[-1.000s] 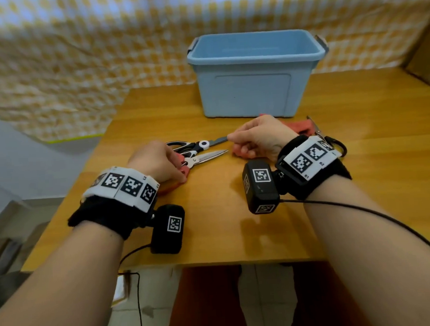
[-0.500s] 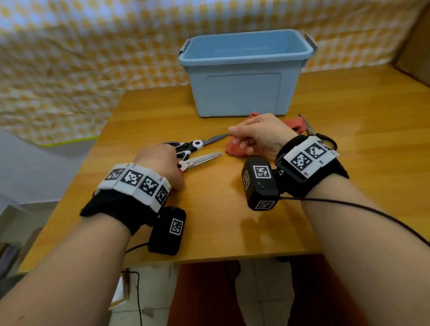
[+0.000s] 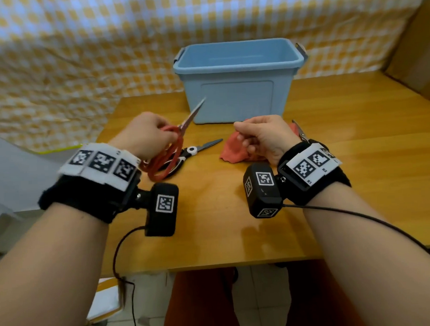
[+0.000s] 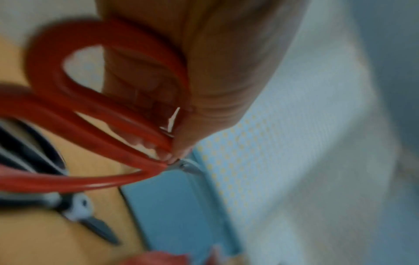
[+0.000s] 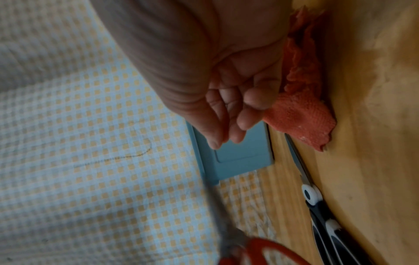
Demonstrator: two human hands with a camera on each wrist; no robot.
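My left hand [image 3: 146, 133], left of centre in the head view, grips the red scissors [image 3: 177, 139], fingers curled round the handles. They are off the bench [image 3: 355, 132], blades tilted up toward the bin [image 3: 238, 100] at upper centre. Black scissors [image 3: 193, 150] lie flat just beneath. My right hand [image 3: 264, 136], fingers curled, sits over the cloth [image 3: 233, 151] right of centre. Whether it pinches it I cannot tell.

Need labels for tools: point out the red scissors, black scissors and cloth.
red scissors [image 3: 193, 113], head view, raised blade.
black scissors [image 3: 191, 149], head view, white pivot.
cloth [image 3: 233, 151], head view, left fold.
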